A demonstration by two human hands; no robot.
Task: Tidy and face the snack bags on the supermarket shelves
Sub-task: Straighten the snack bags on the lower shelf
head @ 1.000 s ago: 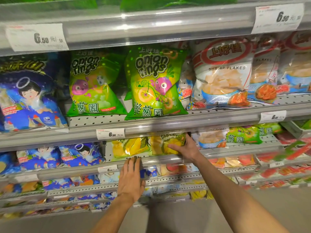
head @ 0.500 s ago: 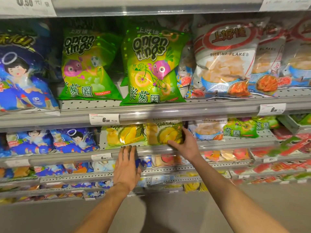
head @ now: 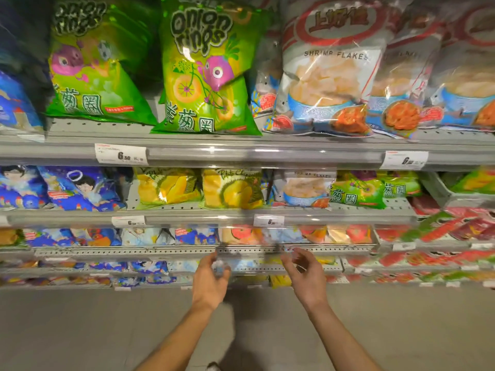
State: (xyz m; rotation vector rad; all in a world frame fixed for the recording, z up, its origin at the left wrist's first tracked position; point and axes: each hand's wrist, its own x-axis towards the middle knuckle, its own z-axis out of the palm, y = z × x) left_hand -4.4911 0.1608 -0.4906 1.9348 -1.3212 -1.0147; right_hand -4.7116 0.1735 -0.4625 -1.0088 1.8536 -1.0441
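Note:
Two yellow durian chip bags [head: 233,188] [head: 166,186] stand face-out on the middle shelf [head: 201,216]. To their right are a small shrimp flakes bag [head: 305,188] and a small green onion rings bag [head: 356,194]. Above, large onion rings bags [head: 206,76] [head: 96,65] and shrimp flakes bags [head: 329,70] lean on the upper shelf [head: 241,153]. My left hand [head: 211,282] and my right hand [head: 305,277] hover in front of the lower shelves, blurred, fingers loosely curled, holding nothing and touching no bag.
Blue cartoon bags [head: 80,188] fill the middle shelf's left end. Lower shelves carry small blue, orange and red packs [head: 455,228]. Price tags [head: 120,154] hang on the shelf rails. Grey floor [head: 80,330] lies below the shelving.
My right hand has let go of the right yellow bag and my left hand has left the shelf edge. Both have dropped lower and back. The view has moved closer.

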